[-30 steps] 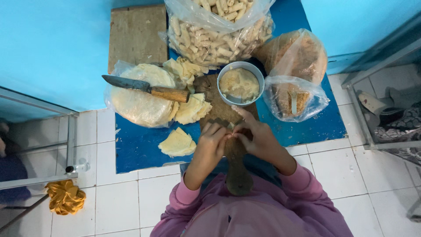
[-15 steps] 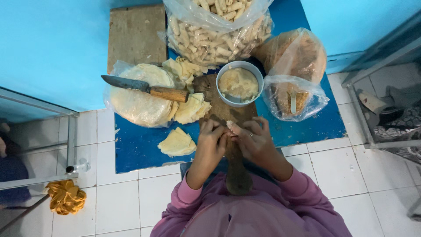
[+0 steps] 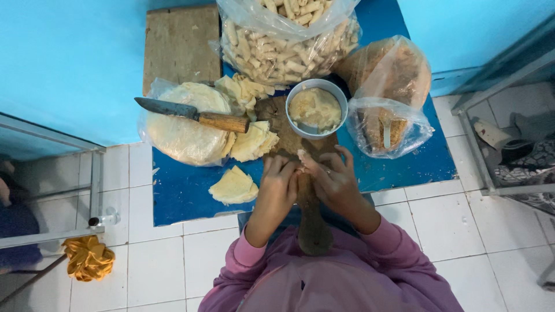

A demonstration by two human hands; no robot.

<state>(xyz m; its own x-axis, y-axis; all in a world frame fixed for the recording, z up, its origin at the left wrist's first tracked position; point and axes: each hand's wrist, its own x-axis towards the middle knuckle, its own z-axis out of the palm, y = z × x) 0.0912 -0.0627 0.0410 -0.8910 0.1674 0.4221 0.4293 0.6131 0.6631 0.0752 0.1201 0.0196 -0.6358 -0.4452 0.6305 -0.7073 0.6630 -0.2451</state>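
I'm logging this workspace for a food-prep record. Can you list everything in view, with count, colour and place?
Round metal bowl of pale filling: one, grey, centre.
Wooden-handled knife: one, lying on the bagged stack of round wrappers.
Clear bag of pale rolled sticks: one, top.
Clear bags of brown crumbs: two, right.
Cut pale wrapper pieces: several piles, on the blue mat.
Wooden board: one, brown, top left.
Yellow cloth: one, on the floor tiles.
Left hand, right hand: together, pinching a small wrapper piece.

Blue mat [image 3: 185, 193] on tiled floor [image 3: 439, 225]: wooden board [image 3: 179, 49], wrapper stack [image 3: 234, 186], three bags, paddle board [image 3: 312, 219].
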